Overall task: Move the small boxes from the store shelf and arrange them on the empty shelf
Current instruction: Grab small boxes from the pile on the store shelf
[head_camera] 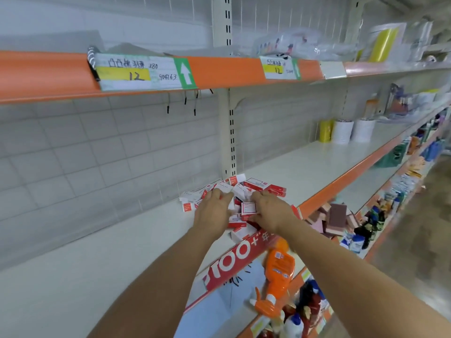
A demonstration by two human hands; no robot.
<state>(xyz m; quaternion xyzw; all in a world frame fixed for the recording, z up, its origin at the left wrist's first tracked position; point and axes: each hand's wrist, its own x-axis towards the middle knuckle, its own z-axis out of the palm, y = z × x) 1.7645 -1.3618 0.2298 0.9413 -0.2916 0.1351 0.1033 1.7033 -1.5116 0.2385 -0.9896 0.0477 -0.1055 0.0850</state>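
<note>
1. On the pale middle shelf, just in front of the slotted upright post, your small boxes lie in a loose red-and-white heap, tipped at all angles and overlapping.
2. Your left hand rests on the left of the heap with its fingers curled down over boxes. Your right hand does the same on the right, its fingers bent into the pile. From this view you cannot tell whether either hand has truly pinched a box or only presses on top.
3. Risk one: the near boxes sit right at the shelf's front lip, beside the red banner strip. If you sweep or drag towards yourself, they likely slide over the edge and drop among the orange spray bottle and the other bottles below.
4. Risk two: scooping many at once from a jumbled heap probably lets loose ones spill between your hands.
5. Risk three: boxes at the far left lie outside both hands and could be left behind.
6. Risk four: pressing down hard may crush the light card.
</note>
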